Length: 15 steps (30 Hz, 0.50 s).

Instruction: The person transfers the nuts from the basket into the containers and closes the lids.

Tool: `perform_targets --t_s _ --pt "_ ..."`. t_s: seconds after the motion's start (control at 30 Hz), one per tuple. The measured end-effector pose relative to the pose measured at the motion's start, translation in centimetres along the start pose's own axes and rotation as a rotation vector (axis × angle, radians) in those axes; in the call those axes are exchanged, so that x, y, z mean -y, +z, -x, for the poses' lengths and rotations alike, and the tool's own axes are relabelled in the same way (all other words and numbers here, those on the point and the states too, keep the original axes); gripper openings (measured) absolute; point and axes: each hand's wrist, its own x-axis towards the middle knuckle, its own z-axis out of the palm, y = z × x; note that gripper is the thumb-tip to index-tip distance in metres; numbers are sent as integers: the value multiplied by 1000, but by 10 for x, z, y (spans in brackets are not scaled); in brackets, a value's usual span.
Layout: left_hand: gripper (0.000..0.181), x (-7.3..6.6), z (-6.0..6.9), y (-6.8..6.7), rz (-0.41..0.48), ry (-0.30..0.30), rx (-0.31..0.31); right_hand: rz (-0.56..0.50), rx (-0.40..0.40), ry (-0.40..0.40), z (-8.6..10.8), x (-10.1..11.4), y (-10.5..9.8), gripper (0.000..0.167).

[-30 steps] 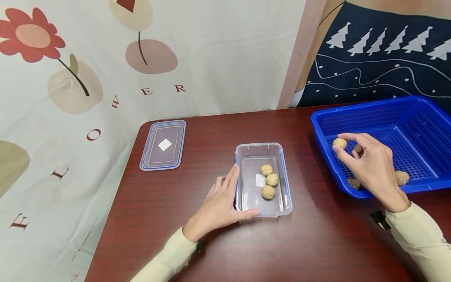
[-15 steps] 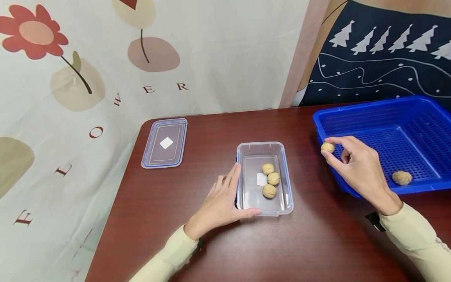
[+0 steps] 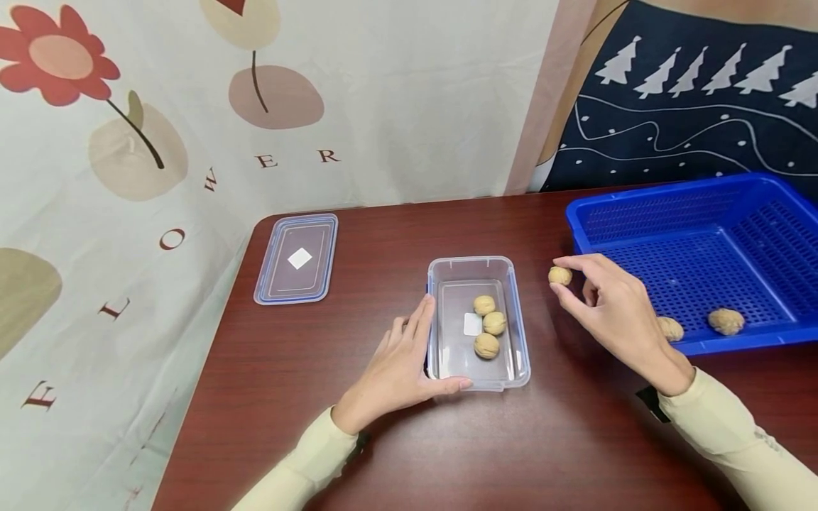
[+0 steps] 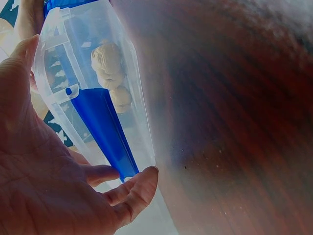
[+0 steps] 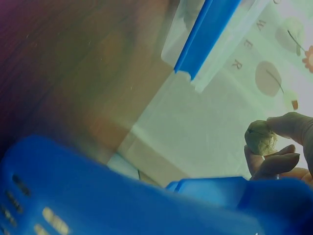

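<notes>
A: Hands?

B: Left hand [image 3: 399,369]: spread, not clenched, thumb at the near end of the clear container [image 3: 452,360], fingers along its left side. Right hand [image 3: 616,312]: pinching a walnut [image 3: 559,276] between thumb and forefinger.

A: Where's that walnut vs the container?

B: To its right, about level with its far half, over the table [image 3: 575,440] strip between container and blue basket [image 3: 652,213]. Container's long axis runs away from the person, so I'd call the offset that matters sideways, across the short axis. Walnut's roundish, no useful axis. Left hand is nearer the container, well apart from the pinched nut.

A: Inside it?

B: Three walnuts [image 3: 494,323], rough row front to back, right of the white label [image 3: 471,324].

A: Anything the head view misses?

B: Left wrist view: broad blue flap [image 4: 102,127] down the container's left side, fingertips by its end. Right wrist view: another blue flap [image 5: 208,36] on the side facing that wrist. Walnut's height vs the rim: can't tell.

A: Further out?

B: Basket's at right, two walnuts [image 3: 726,321] inside by its near wall, one partly behind the right hand. Lid [image 3: 295,285] lies flat, far left. Printed sheet [image 3: 396,92] behind.
</notes>
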Motion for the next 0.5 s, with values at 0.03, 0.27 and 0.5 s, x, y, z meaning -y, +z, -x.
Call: perform_targets --t_s 0.03,0.27,0.5 --pt "136 0 0 0 1 3 -3 -2 5 -6 0 2 2 43" --pt "136 0 0 0 -2 -5 9 -19 65 -30 -3 10 11 45" --pt "136 -3 0 -3 4 -10 18 -53 91 -32 -5 19 21 44"
